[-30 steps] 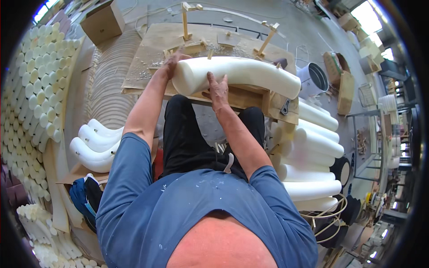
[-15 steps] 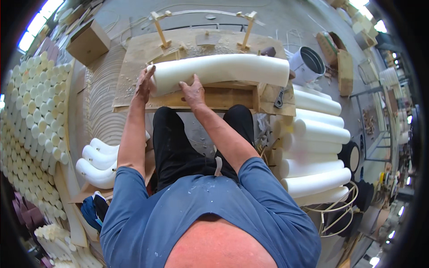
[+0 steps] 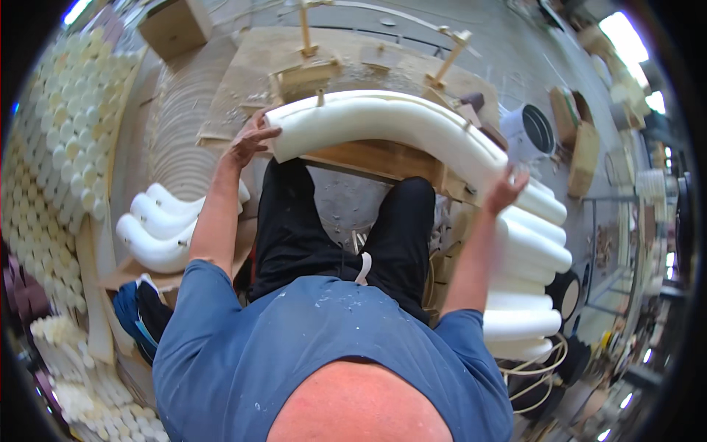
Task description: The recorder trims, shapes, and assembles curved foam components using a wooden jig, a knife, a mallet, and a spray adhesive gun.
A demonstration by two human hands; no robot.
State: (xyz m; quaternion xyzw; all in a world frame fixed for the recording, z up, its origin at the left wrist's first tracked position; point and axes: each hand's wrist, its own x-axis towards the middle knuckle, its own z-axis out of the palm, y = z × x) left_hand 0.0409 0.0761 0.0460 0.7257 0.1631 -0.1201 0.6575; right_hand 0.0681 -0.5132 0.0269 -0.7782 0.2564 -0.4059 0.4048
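A long curved white foam tube [image 3: 398, 129] lies across the wooden workbench [image 3: 375, 158] in front of me, bending down to the right. My left hand [image 3: 250, 140] presses flat against its left end. My right hand [image 3: 507, 188] grips the tube's right part, where it hangs past the bench edge. Wooden pegs and blocks [image 3: 305, 44] stand on the bench just behind the tube.
Several curved white foam tubes [image 3: 526, 280] are stacked at my right, and a few more [image 3: 158, 225] lie on a board at my left. Rows of foam tube ends [image 3: 55, 155] fill the far left. A grey bucket [image 3: 532, 131] stands right of the bench. A cardboard box [image 3: 175, 26] sits at top left.
My right hand has slid from the tube's middle to its right end. The tube now shows as bent down to the right. My left hand stays at the left end.
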